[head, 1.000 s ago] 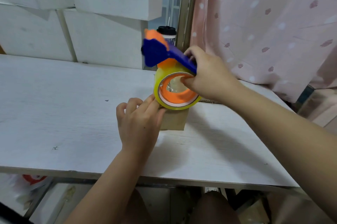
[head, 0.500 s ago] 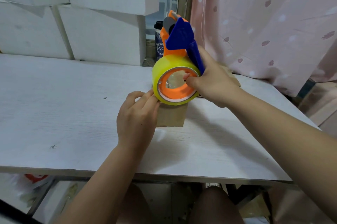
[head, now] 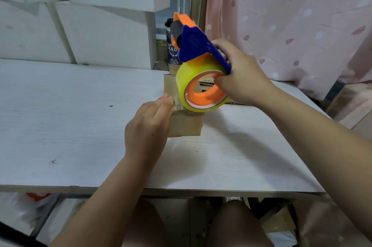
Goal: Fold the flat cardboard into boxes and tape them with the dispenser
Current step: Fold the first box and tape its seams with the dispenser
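A small brown cardboard box (head: 186,124) stands on the white table (head: 70,126), near its middle. My right hand (head: 239,77) grips the blue and orange tape dispenser (head: 193,45) by its handle, its thumb inside the orange core. The yellow tape roll (head: 201,90) rests tilted on the box top. A strip of clear tape lies across the box's left part. My left hand (head: 149,128) presses flat, fingers straight, against the box's left side and the tape there.
Large white boxes (head: 100,31) are stacked along the back of the table. A dark cup (head: 171,45) stands behind the dispenser by the window frame. A pink patterned curtain (head: 291,15) hangs at the right. Flat cardboard (head: 209,81) lies behind the box.
The dispenser has tipped back and shifted right, drawing tape over the box top. My left hand's fingers have straightened and slid up along the box's left side.
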A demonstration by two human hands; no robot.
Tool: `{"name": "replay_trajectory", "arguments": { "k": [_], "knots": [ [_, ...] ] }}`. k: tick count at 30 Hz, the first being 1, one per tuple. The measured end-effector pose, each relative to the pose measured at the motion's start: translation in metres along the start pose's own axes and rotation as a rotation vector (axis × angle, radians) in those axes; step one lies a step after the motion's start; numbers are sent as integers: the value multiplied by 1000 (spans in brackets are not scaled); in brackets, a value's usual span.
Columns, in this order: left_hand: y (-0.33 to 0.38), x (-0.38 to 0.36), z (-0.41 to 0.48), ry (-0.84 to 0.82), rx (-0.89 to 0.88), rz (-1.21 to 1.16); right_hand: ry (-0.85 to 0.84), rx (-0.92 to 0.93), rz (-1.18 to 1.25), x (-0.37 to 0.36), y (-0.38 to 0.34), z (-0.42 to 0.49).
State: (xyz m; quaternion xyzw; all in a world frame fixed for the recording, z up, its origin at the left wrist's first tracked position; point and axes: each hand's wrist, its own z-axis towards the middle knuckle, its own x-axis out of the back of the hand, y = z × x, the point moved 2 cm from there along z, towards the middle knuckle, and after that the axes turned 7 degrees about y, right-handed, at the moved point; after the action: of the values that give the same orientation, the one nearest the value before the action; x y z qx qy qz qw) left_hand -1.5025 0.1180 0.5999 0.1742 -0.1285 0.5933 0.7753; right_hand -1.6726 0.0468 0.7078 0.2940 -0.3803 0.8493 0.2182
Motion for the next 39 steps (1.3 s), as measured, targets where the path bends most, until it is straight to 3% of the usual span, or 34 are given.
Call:
{"name": "replay_trajectory", "arguments": {
  "k": [7,17,39],
  "knots": [
    [0,-3,0,-37,76,-83,4,-30,-94,22,31,6],
    [0,-4,-5,0,-4,-63,66,36,-49,22,40,-13],
    [4,-1,0,-30,13,-86,95,14,-67,15,71,-13]
  ]
}}
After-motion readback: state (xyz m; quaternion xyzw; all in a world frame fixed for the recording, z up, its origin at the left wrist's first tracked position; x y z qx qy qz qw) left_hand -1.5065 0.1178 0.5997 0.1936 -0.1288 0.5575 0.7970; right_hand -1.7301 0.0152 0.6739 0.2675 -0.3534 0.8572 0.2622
